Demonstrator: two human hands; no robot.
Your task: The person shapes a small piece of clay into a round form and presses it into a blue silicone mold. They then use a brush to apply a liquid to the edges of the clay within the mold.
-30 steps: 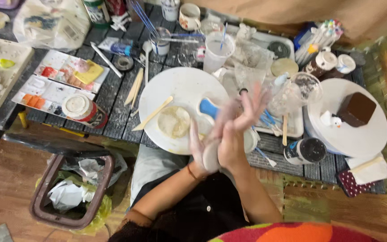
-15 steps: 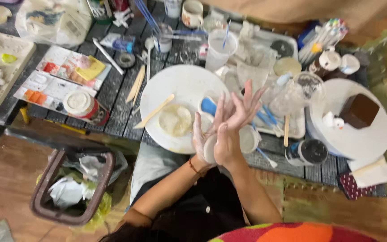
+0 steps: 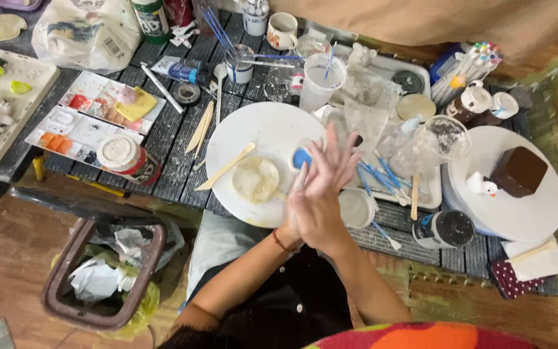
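While both palms press together above the near edge of the counter [image 3: 163, 155], the left hand [image 3: 301, 216] and right hand [image 3: 330, 194] stand upright with fingers spread and pointing away from the person. Whether anything sits between the palms cannot be told; no object shows in either hand, and the fingertips are motion-blurred.

Just left of the hands lies a large round white board [image 3: 259, 132], its near rim at the counter's near edge. On it: a flattened disc of pale clay [image 3: 255, 179] and a long wooden modelling stick [image 3: 226, 167] lying diagonally, touching the disc's left side. A small blue-centred dish [image 3: 301, 157] shows just behind the fingers, partly hidden by them.

Right of the hands, a small round white lid [image 3: 356, 208] rests near the counter's near edge, with blue-handled tools [image 3: 374, 174] on a white tray behind it. A dark jar [image 3: 444, 229] lies on its side farther right, beside a white turntable [image 3: 524, 213] carrying a brown block [image 3: 518, 171] and a small white duck figure [image 3: 482, 185].

Toward the left edge sit a paint palette [image 3: 85, 123] and a capped tin [image 3: 124, 157]. A bin [image 3: 108, 271] with crumpled paper stands on the floor below the counter's near edge.
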